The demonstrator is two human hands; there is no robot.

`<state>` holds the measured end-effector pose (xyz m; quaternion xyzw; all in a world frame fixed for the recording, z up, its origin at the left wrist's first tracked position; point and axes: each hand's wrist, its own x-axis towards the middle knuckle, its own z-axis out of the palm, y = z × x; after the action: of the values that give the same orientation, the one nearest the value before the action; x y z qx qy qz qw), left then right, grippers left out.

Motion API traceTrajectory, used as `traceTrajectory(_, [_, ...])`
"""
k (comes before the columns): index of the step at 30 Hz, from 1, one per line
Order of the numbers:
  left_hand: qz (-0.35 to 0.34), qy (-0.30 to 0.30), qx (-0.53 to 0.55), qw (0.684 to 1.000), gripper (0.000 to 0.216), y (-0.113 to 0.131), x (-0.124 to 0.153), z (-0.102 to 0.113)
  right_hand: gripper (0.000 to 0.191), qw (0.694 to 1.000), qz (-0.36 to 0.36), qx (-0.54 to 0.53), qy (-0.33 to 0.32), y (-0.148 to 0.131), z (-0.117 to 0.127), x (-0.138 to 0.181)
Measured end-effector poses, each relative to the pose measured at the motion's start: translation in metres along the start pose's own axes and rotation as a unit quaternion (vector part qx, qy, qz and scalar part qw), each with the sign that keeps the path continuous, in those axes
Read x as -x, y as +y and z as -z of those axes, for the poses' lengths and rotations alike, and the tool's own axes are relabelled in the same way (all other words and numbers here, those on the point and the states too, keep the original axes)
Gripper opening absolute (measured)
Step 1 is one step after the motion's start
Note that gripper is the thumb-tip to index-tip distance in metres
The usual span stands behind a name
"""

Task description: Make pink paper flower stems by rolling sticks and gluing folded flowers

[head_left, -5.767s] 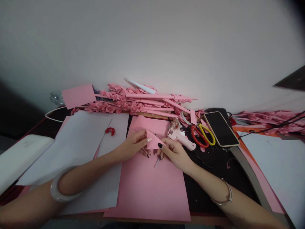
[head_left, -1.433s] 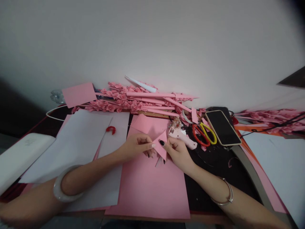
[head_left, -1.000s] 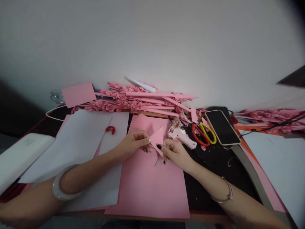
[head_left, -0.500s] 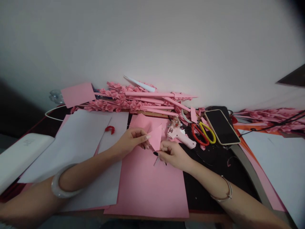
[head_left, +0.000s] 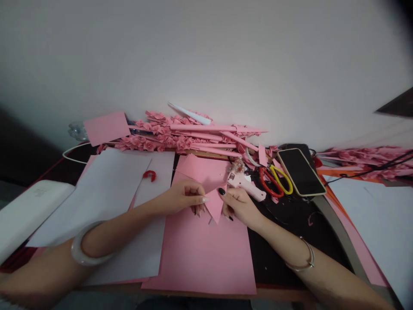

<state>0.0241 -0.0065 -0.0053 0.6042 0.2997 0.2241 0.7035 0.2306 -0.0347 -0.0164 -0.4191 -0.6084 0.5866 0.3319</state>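
A small folded pink paper triangle is held between both hands, one corner pointing down toward me. My left hand pinches its left corner between thumb and fingers. My right hand grips the right edge, thumb with a dark nail lying on top. Beneath them lies a large pink paper sheet. The end of a thin grey stick shows just below the triangle; the rest of it is hidden. Another folded pink paper piece rests behind my left hand.
A pink glue gun, red-and-yellow-handled scissors and a phone lie to the right. Pink paper flowers and rolled paper tubes line the wall. White sheets, a red curled piece and a white box-like object are at left.
The pink paper has been turned, so its point now faces down toward me. My right hand has shifted up onto its right edge; my left hand has moved slightly down and right.
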Motion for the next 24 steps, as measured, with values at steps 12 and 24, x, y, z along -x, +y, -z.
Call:
traceTrajectory(12, [0.016,-0.046,0.005,0.999,0.022,0.000,0.001,0.003,0.044,0.998,0.010,-0.055,0.043,0.002,0.003,-0.003])
traceTrajectory(24, [-0.080,0.158,-0.135,0.975,0.017,0.012,0.002,0.004,0.042,0.995,0.006,-0.069,0.073,0.003,0.004,-0.004])
